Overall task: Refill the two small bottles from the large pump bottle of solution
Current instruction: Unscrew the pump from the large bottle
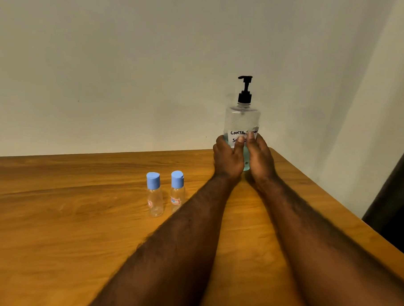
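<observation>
Two bare arms reach out over a brown wooden table (pixel 60 217). Both hands grip the large pump bottle (pixel 241 118) near the far right corner of the table, close to the pale wall (pixel 146 62). The left hand (pixel 228 161) curls round the left side of the bottle's lower part. The right hand (pixel 260 159) curls round the right side. Their fingertips meet on a white label (pixel 235 133) with black handwriting. The bottle stands upright. It is see-through, with a little bluish liquid low down and a black pump (pixel 245 88) on top. I cannot tell if its bottom touches the table.

Two small bottles stand upright, side by side, well to the left of the hands. The left small bottle (pixel 155 199) and the right small bottle (pixel 177 193) are clear and each has a blue cap on. The right one stands just beside the left forearm.
</observation>
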